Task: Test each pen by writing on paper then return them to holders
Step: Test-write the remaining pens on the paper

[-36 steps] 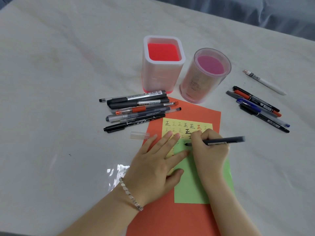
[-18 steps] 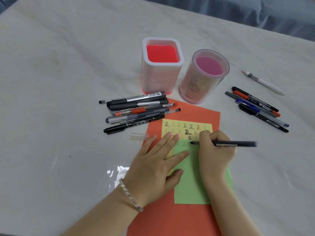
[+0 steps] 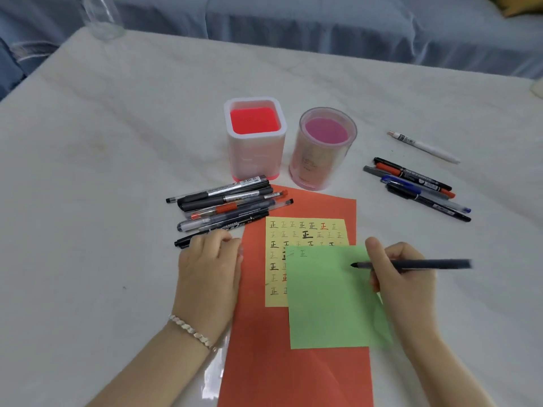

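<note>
Overhead at a white table [image 3: 88,171]: gripping a dark pen [image 3: 426,264] in the right hand [image 3: 402,277], with its tip over the green sheet [image 3: 329,304], itself overlapping a yellow sheet [image 3: 305,230] of written characters on red paper [image 3: 293,374]. Resting the left hand [image 3: 210,265] beside the red paper, fingers curled near a pile of pens [image 3: 229,204]; unclear whether holding anything. Behind, upright, a square holder [image 3: 255,154] and a round holder [image 3: 320,163]; further pens [image 3: 417,186] lying to the right.

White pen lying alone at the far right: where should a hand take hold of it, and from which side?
Probably mid-barrel on the white pen, coming from above with fingers pinching across its narrow width. It lies flat and diagonal on the table, apart from the pen group nearer the person, so both long sides look free.
</note>
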